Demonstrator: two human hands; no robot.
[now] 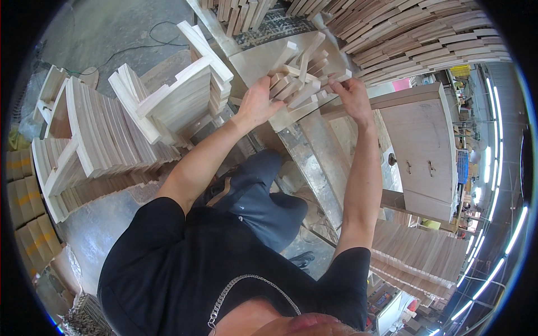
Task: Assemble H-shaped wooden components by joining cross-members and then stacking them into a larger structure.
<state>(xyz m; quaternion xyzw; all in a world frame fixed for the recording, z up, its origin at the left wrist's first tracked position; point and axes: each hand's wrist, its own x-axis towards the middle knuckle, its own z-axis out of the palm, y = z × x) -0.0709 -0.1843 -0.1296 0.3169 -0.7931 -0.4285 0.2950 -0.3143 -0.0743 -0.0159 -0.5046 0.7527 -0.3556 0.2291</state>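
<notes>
— Where's the wood, and what has hold of it?
— The wooden sticks (307, 60) lie in a loose, crossed heap between the two hands; the left hand (259, 105) is half curled against the heap's left side, thumb apart from the fingers; whether it is closed on any one stick I cannot tell, as the fingertips are partly hidden; the right hand (353, 99) has thumb and fingers drawn in on the end of a pale stick (341, 75) at the heap's right edge.
— How would they handle?
— Light and stiff singly, I'd judge; dry rather than slippery, hard to break, though a loose armful could slide apart; best taken from both sides, palms inward, with the ends kept level.
— And the arms?
— Both reach forward from the body; the left forearm (210, 148) slants up and rightward to its hand, the right forearm (361, 179) runs nearly straight up; the wrists sit well apart, the hands turned toward each other across the heap.
— What's around the grip?
— A thin board (252, 59) just beyond the left hand; stacked slats (106, 134) well to its left; a tall wood stack (414, 39) beyond the right hand.
</notes>
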